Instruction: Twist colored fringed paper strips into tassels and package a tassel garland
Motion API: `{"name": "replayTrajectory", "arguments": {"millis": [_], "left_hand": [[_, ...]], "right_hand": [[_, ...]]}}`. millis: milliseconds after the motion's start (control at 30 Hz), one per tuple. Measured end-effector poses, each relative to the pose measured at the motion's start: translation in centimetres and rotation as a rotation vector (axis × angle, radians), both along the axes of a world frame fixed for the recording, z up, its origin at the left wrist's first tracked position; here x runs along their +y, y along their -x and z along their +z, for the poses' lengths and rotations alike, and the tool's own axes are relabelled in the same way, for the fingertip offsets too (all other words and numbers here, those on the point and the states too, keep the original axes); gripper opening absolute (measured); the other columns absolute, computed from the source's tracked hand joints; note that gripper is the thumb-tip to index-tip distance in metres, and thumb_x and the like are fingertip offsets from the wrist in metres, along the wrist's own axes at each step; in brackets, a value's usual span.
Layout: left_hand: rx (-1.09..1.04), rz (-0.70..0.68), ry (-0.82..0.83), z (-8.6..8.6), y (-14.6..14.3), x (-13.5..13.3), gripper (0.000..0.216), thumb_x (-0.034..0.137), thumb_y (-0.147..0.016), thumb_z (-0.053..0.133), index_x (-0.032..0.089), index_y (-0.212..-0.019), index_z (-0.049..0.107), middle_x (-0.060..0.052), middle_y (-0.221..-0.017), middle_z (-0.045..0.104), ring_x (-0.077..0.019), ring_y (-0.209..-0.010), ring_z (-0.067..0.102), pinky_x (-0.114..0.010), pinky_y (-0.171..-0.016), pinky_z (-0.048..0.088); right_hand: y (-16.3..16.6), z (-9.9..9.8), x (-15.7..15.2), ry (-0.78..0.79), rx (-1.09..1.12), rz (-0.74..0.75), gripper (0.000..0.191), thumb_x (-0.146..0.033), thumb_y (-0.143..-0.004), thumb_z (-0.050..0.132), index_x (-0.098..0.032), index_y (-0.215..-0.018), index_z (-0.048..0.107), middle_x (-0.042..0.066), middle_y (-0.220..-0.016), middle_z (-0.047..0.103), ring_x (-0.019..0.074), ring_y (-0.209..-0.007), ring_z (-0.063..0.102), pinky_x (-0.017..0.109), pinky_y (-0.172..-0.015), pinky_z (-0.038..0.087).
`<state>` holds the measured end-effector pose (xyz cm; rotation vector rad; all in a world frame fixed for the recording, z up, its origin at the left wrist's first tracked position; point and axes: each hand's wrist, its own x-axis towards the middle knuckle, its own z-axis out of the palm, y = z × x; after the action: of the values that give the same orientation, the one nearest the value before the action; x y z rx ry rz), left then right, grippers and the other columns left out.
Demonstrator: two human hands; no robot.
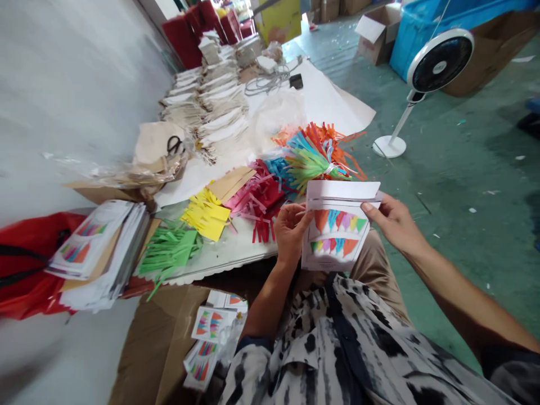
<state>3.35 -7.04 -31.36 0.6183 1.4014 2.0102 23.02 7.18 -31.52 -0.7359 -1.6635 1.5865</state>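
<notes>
Both hands hold one white printed card packet with rows of coloured pennant flags on it, raised over my lap. My left hand grips its left edge with curled fingers. My right hand pinches its upper right corner, thumb on the front. Just beyond the packet lie bundles of fringed paper: orange, blue and green, red and pink, yellow and green.
A stack of the same printed packets sits at the left on the low table. More packets lie in a brown box by my knee. Scissors, piles of tags, a standing fan on the green floor.
</notes>
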Motion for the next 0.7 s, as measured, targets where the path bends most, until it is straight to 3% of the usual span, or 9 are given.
{"name": "replayTrajectory", "arguments": {"millis": [133,367,533,600,700], "left_hand": [[-0.058,0.112,-0.037,-1.1,-0.2,-0.2,0.050,0.049,-0.070,0.108,0.023,-0.096,0.073,0.000,-0.101,0.084,-0.0156,-0.090,0.080,-0.027,-0.086,0.062],[-0.072,0.135,0.006,-2.3,-0.6,-0.6,0.050,0.052,-0.077,0.103,0.027,-0.112,0.078,-0.002,-0.111,0.086,-0.0188,-0.104,0.081,-0.027,-0.090,0.062],[0.104,0.169,-0.043,-1.8,-0.5,-0.9,0.038,0.046,-0.088,0.098,0.030,-0.118,0.080,-0.002,-0.120,0.085,-0.0183,-0.111,0.081,-0.029,-0.099,0.063],[0.193,0.167,-0.053,-1.6,-0.4,-1.3,0.040,0.042,-0.091,0.095,0.032,-0.127,0.081,-0.004,-0.130,0.084,-0.0196,-0.116,0.080,-0.029,-0.101,0.064],[0.264,0.105,-0.009,-1.5,0.0,-1.9,0.046,0.042,-0.093,0.093,0.032,-0.136,0.081,-0.007,-0.133,0.083,-0.0205,-0.111,0.081,-0.027,-0.089,0.066]], "right_hand": [[-0.6,-0.7,-0.6,0.006,0.062,-0.022,0.065,-0.060,-0.095,0.084,-0.041,-0.153,0.061,0.003,-0.122,0.081,0.0237,-0.111,0.078,0.042,-0.101,0.067],[0.1,-1.6,-2.2,-0.100,0.067,-0.328,0.029,-0.052,-0.094,0.087,-0.033,-0.107,0.071,0.000,-0.093,0.072,0.0202,-0.090,0.072,0.038,-0.087,0.066],[0.0,-0.5,-2.9,-0.099,0.093,-0.264,0.037,-0.049,-0.095,0.088,-0.037,-0.127,0.074,0.004,-0.119,0.081,0.0235,-0.110,0.076,0.042,-0.096,0.065],[-0.4,-0.2,-3.0,-0.103,0.102,-0.236,0.040,-0.049,-0.096,0.087,-0.039,-0.132,0.074,0.004,-0.123,0.081,0.0232,-0.107,0.076,0.043,-0.095,0.065],[-1.0,0.0,-3.1,-0.108,0.080,-0.206,0.042,-0.051,-0.095,0.087,-0.039,-0.133,0.076,0.005,-0.122,0.081,0.0224,-0.099,0.075,0.042,-0.092,0.066]]}}
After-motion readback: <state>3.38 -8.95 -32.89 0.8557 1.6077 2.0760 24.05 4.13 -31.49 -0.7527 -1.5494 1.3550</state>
